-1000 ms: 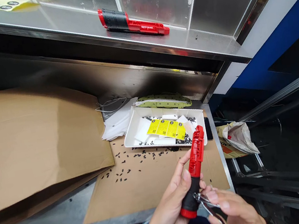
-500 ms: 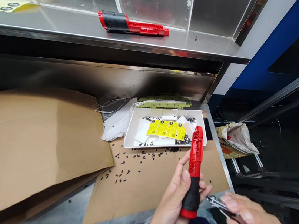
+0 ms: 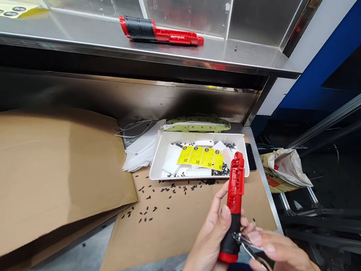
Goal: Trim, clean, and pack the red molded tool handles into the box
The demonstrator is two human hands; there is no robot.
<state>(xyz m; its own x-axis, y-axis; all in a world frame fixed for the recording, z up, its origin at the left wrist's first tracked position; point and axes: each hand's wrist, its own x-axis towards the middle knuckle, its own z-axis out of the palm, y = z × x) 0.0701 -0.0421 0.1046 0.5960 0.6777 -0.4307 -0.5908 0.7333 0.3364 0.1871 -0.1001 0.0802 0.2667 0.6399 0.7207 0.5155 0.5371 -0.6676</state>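
Observation:
My left hand [image 3: 212,235] is closed around a red and black plastic housing [image 3: 237,188], its open ribbed side facing up and its black sleeve near my palm. In my right hand [image 3: 279,252] is a small shiny metal plier-like tool [image 3: 247,245] with two slim handles; its exact kind is hard to make out. The tool's tip meets the black sleeve near the housing's lower end. A similar red and black housing [image 3: 140,27] lies on the metal ledge above.
A white tray [image 3: 153,171] holds yellow labels [image 3: 200,156], papers and small black pieces. More black pieces scatter over the cardboard sheet [image 3: 142,245]. Left stands a large cardboard box [image 3: 37,175]. A paper bag [image 3: 289,167] is beyond the table's right edge.
My right hand has moved left, bringing the metal tool from beside the housing to its black sleeve. My left hand holds the housing in nearly the same place.

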